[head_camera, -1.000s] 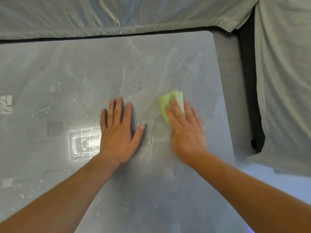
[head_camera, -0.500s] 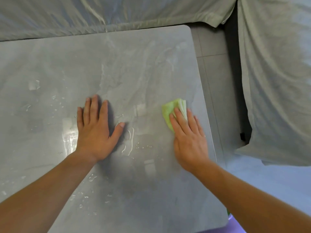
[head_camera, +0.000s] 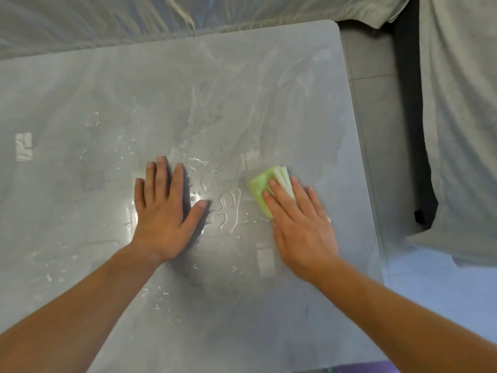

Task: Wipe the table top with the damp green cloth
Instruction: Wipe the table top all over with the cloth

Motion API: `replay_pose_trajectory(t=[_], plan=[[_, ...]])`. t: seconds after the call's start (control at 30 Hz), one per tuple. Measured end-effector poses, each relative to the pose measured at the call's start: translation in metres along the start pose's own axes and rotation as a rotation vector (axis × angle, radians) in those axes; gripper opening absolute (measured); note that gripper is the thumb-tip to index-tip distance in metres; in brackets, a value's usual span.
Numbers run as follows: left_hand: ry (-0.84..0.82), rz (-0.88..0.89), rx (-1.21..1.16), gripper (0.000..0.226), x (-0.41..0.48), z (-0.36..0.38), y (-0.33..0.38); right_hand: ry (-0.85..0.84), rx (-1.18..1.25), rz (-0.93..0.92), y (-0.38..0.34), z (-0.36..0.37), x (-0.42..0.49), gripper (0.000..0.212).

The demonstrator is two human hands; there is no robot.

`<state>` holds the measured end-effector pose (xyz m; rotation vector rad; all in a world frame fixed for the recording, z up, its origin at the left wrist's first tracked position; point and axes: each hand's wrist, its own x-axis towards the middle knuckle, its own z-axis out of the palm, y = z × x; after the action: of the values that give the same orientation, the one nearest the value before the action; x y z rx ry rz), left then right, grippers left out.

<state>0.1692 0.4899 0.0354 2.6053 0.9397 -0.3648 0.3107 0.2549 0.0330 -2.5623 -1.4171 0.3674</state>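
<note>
A grey table top [head_camera: 80,84] fills most of the view, streaked and wet, with drops and a small puddle [head_camera: 228,208] between my hands. The folded green cloth [head_camera: 259,185] lies on the table right of centre. My right hand [head_camera: 301,227] presses flat on it, fingers spread over the cloth, so only its far left part shows. My left hand [head_camera: 164,211] rests flat on the wet table, palm down, fingers apart, holding nothing.
The table's right edge [head_camera: 360,162] runs close to my right hand, with tiled floor [head_camera: 382,130] beyond it. Grey fabric-covered furniture [head_camera: 462,103] stands to the right and along the far side [head_camera: 134,20].
My right hand with the cloth has slid back from the table's right edge toward the middle. The left hand stays flat on the table. The view has shifted.
</note>
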Motion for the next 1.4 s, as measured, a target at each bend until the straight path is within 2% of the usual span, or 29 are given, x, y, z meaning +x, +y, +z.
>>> replay_pose_trajectory(t=[0.1, 0.23, 0.27, 0.33, 0.4, 0.47, 0.53, 0.67, 0.7, 0.8, 0.9, 0.93, 1.0, 1.1, 1.17, 1.23, 1.3, 1.33, 1.4], plan=[[0.0, 0.01, 0.009, 0.089, 0.0, 0.002, 0.0, 0.017, -0.045, 0.049, 0.01, -0.003, 0.049, 0.06], [-0.007, 0.043, -0.048, 0.09, -0.001, 0.0, -0.006, 0.099, 0.052, 0.307, -0.007, -0.007, 0.118, 0.064], [-0.013, 0.061, -0.087, 0.09, -0.002, -0.001, -0.008, 0.098, 0.056, 0.298, -0.018, -0.004, 0.116, 0.068], [-0.025, 0.097, -0.16, 0.094, -0.004, -0.004, -0.012, 0.044, 0.007, 0.087, -0.04, 0.005, 0.087, 0.074], [-0.03, 0.122, -0.188, 0.097, -0.004, -0.006, -0.015, -0.061, -0.045, -0.162, -0.05, 0.011, 0.051, 0.071], [-0.022, 0.133, -0.18, 0.098, -0.005, -0.005, -0.016, -0.117, -0.051, -0.287, -0.038, 0.008, 0.056, 0.065], [-0.015, 0.141, -0.18, 0.097, -0.005, -0.004, -0.016, -0.082, -0.034, -0.245, -0.03, 0.003, 0.093, 0.062], [0.008, 0.153, -0.251, 0.094, -0.005, -0.003, -0.02, 0.025, 0.083, 0.043, -0.056, 0.003, 0.143, 0.059], [0.012, 0.158, -0.277, 0.093, -0.005, -0.003, -0.022, 0.041, 0.078, 0.031, -0.064, 0.007, 0.134, 0.06], [0.016, 0.178, -0.305, 0.092, -0.006, -0.004, -0.024, -0.007, -0.005, -0.181, -0.066, 0.015, 0.081, 0.064], [0.008, 0.183, -0.296, 0.091, -0.004, -0.005, -0.025, -0.059, -0.028, -0.286, -0.04, 0.009, 0.058, 0.061], [0.005, 0.181, -0.292, 0.09, -0.004, -0.005, -0.025, -0.047, -0.019, -0.244, -0.028, 0.007, 0.063, 0.058], [0.0, 0.182, -0.267, 0.088, -0.003, -0.004, -0.025, 0.02, 0.036, -0.043, -0.011, 0.001, 0.079, 0.054], [0.012, 0.188, -0.183, 0.085, -0.004, 0.0, -0.025, 0.11, 0.108, 0.207, -0.036, 0.004, 0.083, 0.057], [0.024, 0.193, -0.146, 0.084, -0.004, 0.001, -0.024, 0.097, 0.071, 0.141, -0.069, 0.017, 0.051, 0.06], [0.021, 0.201, -0.133, 0.083, -0.006, 0.0, -0.023, 0.033, 0.021, -0.072, -0.086, 0.027, 0.006, 0.058], [0.029, 0.232, -0.131, 0.082, -0.009, -0.001, -0.023, -0.03, -0.003, -0.206, -0.07, 0.024, -0.013, 0.058], [0.041, 0.257, -0.126, 0.081, -0.012, -0.001, -0.023, -0.022, -0.01, -0.207, -0.055, 0.021, -0.01, 0.058], [0.058, 0.298, -0.102, 0.079, -0.02, 0.001, -0.021, 0.023, 0.018, -0.031, -0.028, 0.013, 0.004, 0.057]])
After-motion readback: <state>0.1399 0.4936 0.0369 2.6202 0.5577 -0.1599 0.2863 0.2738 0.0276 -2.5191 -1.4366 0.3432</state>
